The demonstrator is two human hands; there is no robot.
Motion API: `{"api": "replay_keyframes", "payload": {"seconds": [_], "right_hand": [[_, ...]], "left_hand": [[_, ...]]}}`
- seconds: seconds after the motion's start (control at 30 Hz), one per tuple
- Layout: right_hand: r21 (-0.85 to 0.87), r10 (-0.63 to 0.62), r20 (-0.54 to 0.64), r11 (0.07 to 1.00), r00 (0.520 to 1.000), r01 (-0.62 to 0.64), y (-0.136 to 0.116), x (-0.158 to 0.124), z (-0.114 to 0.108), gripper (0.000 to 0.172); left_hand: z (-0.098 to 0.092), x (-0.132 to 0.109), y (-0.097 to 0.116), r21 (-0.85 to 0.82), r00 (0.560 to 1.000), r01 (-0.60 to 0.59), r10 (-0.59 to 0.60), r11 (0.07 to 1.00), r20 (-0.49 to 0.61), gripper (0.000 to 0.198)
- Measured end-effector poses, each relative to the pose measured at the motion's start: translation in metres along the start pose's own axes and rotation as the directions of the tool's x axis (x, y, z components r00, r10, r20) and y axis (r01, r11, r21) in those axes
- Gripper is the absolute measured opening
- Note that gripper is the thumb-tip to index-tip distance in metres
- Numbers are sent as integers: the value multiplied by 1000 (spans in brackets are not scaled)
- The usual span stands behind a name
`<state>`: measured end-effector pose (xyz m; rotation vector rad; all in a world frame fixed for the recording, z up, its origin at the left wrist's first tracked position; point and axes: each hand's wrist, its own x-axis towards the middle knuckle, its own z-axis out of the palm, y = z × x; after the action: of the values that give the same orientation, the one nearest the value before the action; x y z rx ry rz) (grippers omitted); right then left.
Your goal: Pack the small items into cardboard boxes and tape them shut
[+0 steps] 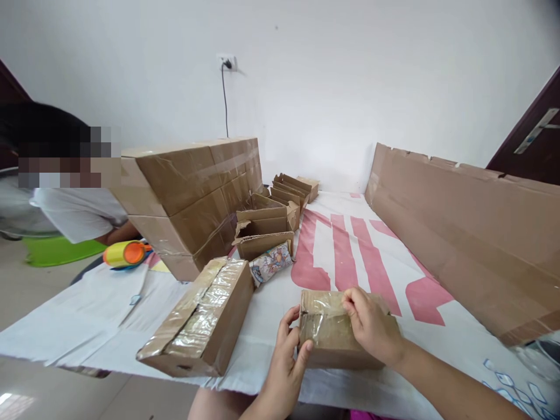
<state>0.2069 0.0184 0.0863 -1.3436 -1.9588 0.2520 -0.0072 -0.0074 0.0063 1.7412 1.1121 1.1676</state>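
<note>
A small cardboard box [326, 332] with clear tape over its top lies at the table's front edge. At its left end my left hand [286, 356] grips it, thumb on the near side and fingers behind. My right hand [370, 324] is over the top, with thumb and fingers pinched together at the clear packing tape [326, 312]. The exact hold of those fingertips is partly hidden. To the left lies a longer taped cardboard box [205, 321]. A printed packet [272, 262] rests just behind that box.
Several opened cardboard boxes [265, 230] stand in a row beside a stack of sealed cartons [196, 198]. A large cardboard panel [455, 233] borders the right side. A person [79, 204] sits at the left near a yellow and orange toy [126, 254]. Cloth [332, 262] covers the table.
</note>
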Motion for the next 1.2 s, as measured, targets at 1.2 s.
{"api": "replay_keyframes", "payload": {"seconds": [1.2], "right_hand": [[306, 233, 230, 904, 945, -297, 28, 12, -55, 16]], "left_hand": [[-22, -3, 19, 164, 840, -531, 491, 831, 232, 58]]}}
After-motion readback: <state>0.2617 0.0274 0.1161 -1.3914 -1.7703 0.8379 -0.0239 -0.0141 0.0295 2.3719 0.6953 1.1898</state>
